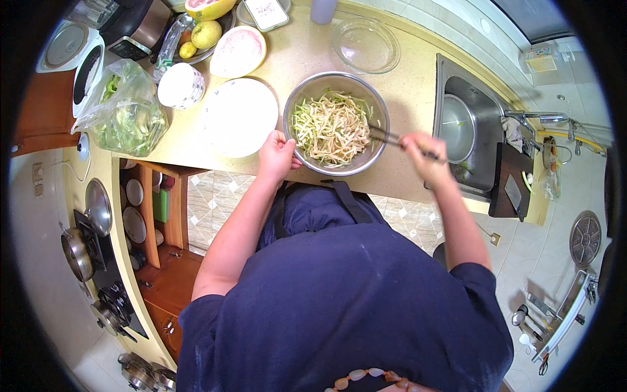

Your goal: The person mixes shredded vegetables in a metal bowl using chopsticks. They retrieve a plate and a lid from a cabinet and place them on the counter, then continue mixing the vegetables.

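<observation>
A round stainless steel mixing bowl (382,149) stands near the front edge of the counter. Inside it lies a heap of pale strips mixed with green shreds (333,127). My left hand (277,159) grips the bowl's rim at its lower left. Dark chopsticks (384,133) are held in my right hand (425,154), just right of the bowl; their tips reach into the right side of the heap. The right hand is slightly blurred. Left of the bowl, a white plate (241,117) lies beside my left hand.
Behind the bowl sits a clear glass dish (366,46). To the right are a steel sink (482,85) and a dark cutting board (507,196) with a knife. Leftward stand white stacked bowls (181,87), a pomelo rind (238,52) and a plastic bag of greens (128,117).
</observation>
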A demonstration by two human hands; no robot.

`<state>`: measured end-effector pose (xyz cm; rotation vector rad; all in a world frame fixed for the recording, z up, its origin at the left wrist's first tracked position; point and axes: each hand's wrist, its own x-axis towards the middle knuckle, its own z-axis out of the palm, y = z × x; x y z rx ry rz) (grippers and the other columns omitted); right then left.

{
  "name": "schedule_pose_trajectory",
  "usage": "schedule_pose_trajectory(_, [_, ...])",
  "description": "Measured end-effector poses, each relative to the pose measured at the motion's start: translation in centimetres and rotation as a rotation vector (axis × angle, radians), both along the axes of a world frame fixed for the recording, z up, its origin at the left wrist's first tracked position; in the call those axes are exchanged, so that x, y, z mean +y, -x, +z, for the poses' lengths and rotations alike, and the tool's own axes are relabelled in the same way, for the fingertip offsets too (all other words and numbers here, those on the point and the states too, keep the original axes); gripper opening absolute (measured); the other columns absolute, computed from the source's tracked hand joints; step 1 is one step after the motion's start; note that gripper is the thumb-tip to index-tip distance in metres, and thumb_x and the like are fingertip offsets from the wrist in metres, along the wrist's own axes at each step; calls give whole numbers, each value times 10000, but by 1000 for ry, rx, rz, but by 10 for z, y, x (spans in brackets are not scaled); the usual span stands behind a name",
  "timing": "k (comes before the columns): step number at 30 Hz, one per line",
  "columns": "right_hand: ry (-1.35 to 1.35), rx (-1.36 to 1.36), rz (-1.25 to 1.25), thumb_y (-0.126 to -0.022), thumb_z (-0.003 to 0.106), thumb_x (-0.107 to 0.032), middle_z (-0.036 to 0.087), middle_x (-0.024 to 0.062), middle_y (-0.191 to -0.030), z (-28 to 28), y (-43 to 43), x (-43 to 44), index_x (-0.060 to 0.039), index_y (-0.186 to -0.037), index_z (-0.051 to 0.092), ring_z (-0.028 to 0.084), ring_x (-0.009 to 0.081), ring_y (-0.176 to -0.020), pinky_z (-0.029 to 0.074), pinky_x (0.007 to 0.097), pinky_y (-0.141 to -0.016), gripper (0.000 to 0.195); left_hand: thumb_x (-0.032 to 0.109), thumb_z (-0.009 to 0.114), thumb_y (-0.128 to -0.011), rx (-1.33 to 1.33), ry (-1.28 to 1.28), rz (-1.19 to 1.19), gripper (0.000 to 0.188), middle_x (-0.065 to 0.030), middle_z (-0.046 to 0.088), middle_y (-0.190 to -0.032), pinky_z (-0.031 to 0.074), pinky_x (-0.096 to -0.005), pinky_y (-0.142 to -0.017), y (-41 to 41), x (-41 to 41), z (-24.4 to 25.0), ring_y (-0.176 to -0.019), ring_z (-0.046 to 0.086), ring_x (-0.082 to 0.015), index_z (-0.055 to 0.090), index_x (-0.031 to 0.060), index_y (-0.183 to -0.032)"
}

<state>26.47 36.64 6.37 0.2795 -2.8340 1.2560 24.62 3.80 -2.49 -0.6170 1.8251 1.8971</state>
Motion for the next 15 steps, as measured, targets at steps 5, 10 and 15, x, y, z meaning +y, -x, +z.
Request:
schedule_pose_trajectory(5, [46, 235, -165, -851, 665, 2, 696, 153, -823, -26, -52, -75, 8, -867, 697, 679, 272, -730, 523, 326, -651, 37, 111, 518, -971, -10, -3, -10, 105, -49, 608, -709, 530, -232, -436, -3, 4, 4, -490, 605, -108, 424, 84, -931])
schedule_pose_trajectory(10, [94, 339, -74, -826, 691, -14, 694, 139, -823, -8, -38, -103, -18, -900, 699, 685, 262, -730, 548, 335, -655, 74, 113, 517, -972, -14, -15, -19, 104, -51, 611, -715, 530, -232, -431, -1, 2, 3, -487, 603, -109, 423, 81, -939])
schedule_pose_trajectory(15, [111, 189, -121, -865, 675, -55, 711, 124, -883, 8, -11, -65, -35, -946, 726, 687, 208, -801, 542, 299, -726, 98, 111, 517, -974, -3, -20, -15, 102, -55, 615, -723, 529, -228, -429, -1, 1, 1, -482, 599, -107, 425, 80, -941])
